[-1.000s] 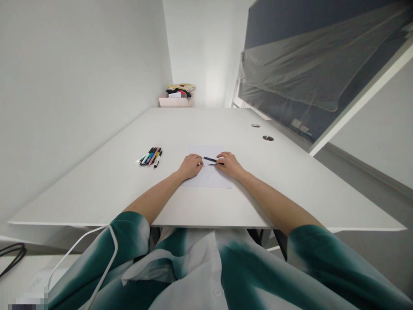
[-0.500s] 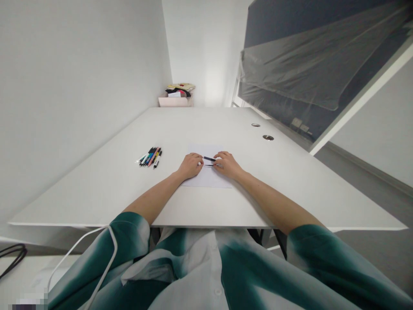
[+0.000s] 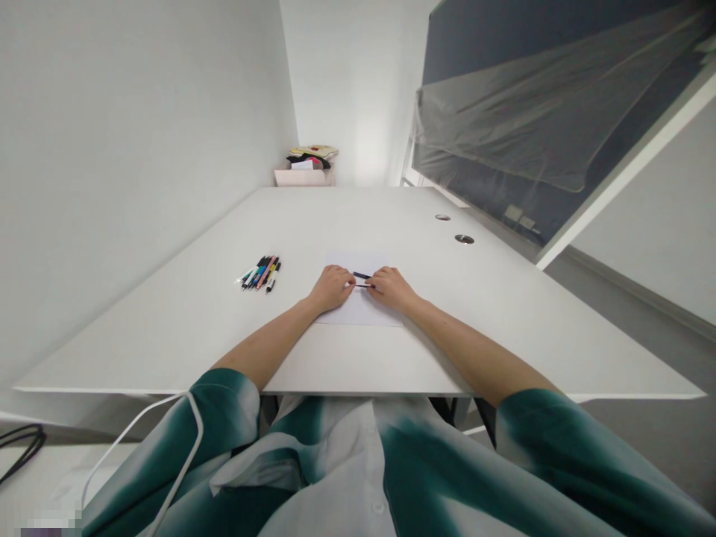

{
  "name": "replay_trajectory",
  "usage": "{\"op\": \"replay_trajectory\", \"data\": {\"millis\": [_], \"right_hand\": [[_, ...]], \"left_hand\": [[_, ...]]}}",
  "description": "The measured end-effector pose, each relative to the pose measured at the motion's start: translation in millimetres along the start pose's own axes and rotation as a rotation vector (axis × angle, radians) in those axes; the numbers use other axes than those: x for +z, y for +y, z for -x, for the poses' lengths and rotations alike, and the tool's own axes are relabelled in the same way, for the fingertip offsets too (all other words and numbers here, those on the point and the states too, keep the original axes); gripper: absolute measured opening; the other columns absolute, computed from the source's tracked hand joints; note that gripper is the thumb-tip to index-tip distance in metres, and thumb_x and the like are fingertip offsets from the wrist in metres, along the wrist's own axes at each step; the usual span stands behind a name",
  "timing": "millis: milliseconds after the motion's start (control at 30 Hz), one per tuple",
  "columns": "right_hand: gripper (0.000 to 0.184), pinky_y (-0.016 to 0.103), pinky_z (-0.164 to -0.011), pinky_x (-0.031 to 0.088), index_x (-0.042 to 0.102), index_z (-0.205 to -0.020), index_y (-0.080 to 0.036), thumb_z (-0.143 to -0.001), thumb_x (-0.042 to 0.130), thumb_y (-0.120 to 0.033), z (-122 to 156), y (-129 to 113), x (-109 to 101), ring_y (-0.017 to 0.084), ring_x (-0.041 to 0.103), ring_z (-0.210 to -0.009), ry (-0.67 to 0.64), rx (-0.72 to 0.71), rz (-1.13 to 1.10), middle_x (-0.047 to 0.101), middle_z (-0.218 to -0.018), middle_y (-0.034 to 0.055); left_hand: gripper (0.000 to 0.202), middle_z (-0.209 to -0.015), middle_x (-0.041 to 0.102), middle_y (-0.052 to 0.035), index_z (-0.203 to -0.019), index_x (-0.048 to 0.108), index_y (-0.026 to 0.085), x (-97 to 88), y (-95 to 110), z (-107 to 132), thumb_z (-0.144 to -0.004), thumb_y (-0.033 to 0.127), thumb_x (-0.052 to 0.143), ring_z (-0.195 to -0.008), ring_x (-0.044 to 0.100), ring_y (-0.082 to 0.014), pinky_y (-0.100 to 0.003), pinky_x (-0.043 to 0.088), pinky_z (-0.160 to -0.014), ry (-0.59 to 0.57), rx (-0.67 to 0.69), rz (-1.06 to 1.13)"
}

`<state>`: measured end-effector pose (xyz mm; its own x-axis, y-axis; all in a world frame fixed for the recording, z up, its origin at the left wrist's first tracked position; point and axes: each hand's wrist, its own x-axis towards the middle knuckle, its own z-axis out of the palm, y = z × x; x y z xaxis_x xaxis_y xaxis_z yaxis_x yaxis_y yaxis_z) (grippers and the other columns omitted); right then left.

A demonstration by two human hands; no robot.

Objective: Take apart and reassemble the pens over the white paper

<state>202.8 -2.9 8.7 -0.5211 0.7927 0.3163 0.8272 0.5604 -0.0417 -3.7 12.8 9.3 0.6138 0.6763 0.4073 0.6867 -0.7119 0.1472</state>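
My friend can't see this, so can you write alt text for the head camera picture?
A left hand and right hand rest on a sheet of white paper, fingers at two thin dark objects. Colored pens lie bunched to the left on a white table.

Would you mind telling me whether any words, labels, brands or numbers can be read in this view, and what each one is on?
Nothing can be read as text in this view.
The group of pens: any marks on the barrels are too small to read.
The white marker: dark marks on its barrel, too small to read.
The pale box: too far away to read anything on it.
The sheet of paper: no readable writing.
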Motion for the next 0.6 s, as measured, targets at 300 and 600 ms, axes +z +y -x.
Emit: {"op": "replay_trajectory", "data": {"millis": [300,600], "right_hand": [[0.022,0.037,-0.086,0.038,0.076,-0.100,-0.020,-0.089,0.056,-0.022,1.4,2.3,-0.2,0.026,0.058,-0.099,0.045,-0.001,-0.016,0.072,-0.095,0.0108],[0.023,0.037,-0.087,0.037,0.076,-0.100,-0.020,-0.089,0.056,-0.022,1.4,7.4,0.5,0.026,0.057,-0.101,0.047,0.027,-0.026,0.073,-0.095,0.0104]], "left_hand": [[0.029,-0.110,0.068,-0.0095,-0.107,0.068,0.019,-1.7,-4.8,3.0,-0.081,0.029,0.060,-0.111,0.057,-0.0269,-0.045,0.039,-0.103,0.046,-0.056,0.055],[0.026,-0.096,0.072,-0.0086,-0.097,0.074,0.020,-0.2,-17.1,1.4,-0.083,0.025,0.053,-0.095,0.063,-0.0257,-0.040,0.047,-0.090,-0.121,-0.224,-0.051]]}}
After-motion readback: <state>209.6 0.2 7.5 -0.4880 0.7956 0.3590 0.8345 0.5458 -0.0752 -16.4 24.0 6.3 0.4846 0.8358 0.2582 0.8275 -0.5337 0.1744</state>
